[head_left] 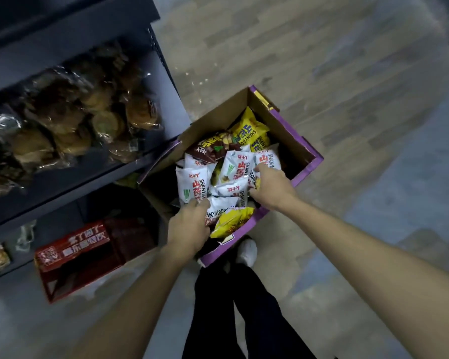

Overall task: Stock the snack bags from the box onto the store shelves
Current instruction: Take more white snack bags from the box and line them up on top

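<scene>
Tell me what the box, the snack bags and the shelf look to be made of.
Box: corrugated cardboard by the look, matte brown inside, purple print outside, folded flaps. Snack bags: thin glossy plastic film, crinkled and catching light. Shelf: probably painted metal, dark and matte, with a perforated upright; not certain.

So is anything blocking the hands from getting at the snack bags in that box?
Nothing visible does. The box has its flaps folded open, and the left hand and the right hand are both inside it, touching the snack bags on top of the pile.
</scene>
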Motion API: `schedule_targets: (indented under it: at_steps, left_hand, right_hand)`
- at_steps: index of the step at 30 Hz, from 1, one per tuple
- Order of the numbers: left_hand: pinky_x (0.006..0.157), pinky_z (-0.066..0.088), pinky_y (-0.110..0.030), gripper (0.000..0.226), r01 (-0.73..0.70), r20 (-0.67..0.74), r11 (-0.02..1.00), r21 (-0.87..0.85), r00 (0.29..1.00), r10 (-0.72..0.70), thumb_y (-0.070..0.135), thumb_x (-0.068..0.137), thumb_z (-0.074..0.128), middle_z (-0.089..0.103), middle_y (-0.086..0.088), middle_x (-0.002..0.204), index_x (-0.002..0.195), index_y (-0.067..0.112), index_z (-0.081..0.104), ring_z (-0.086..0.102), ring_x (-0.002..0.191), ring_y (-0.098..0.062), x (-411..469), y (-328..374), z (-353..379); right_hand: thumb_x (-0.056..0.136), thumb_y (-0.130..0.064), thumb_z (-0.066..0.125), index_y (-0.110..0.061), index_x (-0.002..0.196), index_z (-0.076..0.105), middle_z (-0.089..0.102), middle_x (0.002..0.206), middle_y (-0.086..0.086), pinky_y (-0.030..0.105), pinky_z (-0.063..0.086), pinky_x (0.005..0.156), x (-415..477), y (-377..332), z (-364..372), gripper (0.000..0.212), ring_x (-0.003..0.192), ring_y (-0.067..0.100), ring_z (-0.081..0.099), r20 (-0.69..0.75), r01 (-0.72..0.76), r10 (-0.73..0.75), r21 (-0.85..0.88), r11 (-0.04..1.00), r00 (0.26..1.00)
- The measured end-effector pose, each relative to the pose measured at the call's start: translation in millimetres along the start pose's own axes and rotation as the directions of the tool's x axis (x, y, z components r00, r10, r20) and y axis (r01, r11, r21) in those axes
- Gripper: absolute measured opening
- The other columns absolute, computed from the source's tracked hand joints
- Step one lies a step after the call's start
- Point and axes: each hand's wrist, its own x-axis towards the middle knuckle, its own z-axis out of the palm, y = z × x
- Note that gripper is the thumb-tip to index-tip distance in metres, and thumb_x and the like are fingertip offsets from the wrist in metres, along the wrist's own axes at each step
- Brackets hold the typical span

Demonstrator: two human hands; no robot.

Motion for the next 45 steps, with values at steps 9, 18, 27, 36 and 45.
schedule_targets:
  at_steps: [9,18,27,36,45]
  left_hand:
    - [0.092,0.046,-0.042,0.067,-0.094,-0.100,0.990,0.102,0.990,0.104,-0.008,0.078,0.056,0.044,-0.015,0.136,0.140,0.014,0.042,0.046,0.122,-0.035,17.0,-4.4,26.9]
    - [0.053,0.042,-0.035,0.028,-0.229,-0.121,0.871,0.435,0.944,0.308,0.001,0.060,0.079,0.053,-0.013,0.089,0.081,0.007,0.061,0.056,0.078,-0.031,50.7,-8.9,4.7]
    - [0.081,0.049,-0.041,0.028,0.018,-0.342,0.932,0.363,0.932,0.116,0.021,0.079,0.072,0.052,-0.014,0.122,0.102,0.006,0.069,0.052,0.107,-0.033,55.2,-35.1,-37.1]
    - [0.051,0.042,-0.032,0.047,-0.009,-0.253,0.901,0.433,0.959,0.131,0.036,0.076,0.075,0.063,-0.013,0.075,0.113,0.010,0.063,0.059,0.058,-0.034,50.8,-42.3,-3.7]
    - [0.049,0.038,-0.031,0.064,-0.112,-0.269,0.908,0.403,0.934,0.234,0.015,0.066,0.078,0.061,-0.013,0.082,0.128,0.016,0.059,0.057,0.065,-0.035,58.3,-38.8,7.1]
  right_hand:
    - [0.081,-0.026,0.079,-0.030,0.119,0.067,0.063,0.120,0.001,0.032,0.048,0.091,1.9,-2.2,40.7,0.040,0.110,0.022,0.058,0.388,0.289,-0.218,-0.134,0.948,0.895]
    - [0.088,-0.015,0.065,-0.021,0.103,0.071,0.068,0.103,0.007,0.036,0.052,0.084,22.2,6.8,43.2,0.017,0.095,0.027,0.064,0.161,0.290,-0.275,-0.078,0.954,0.948]
    - [0.090,-0.020,0.066,-0.018,0.106,0.068,0.065,0.092,0.003,0.031,0.048,0.080,80.6,16.1,-7.3,0.016,0.090,0.023,0.063,-0.239,-0.046,0.150,0.394,0.918,0.959]
    - [0.089,-0.028,0.066,-0.016,0.124,0.056,0.056,0.119,0.011,0.034,0.040,0.091,57.9,15.6,37.9,0.038,0.113,0.028,0.052,-0.198,0.121,-0.085,0.182,0.976,0.977]
    - [0.089,-0.030,0.069,-0.038,0.155,0.005,0.034,0.147,0.019,0.046,0.047,0.092,59.6,21.0,55.9,0.092,0.121,0.038,0.048,-0.029,0.141,-0.145,-0.100,0.985,0.989]
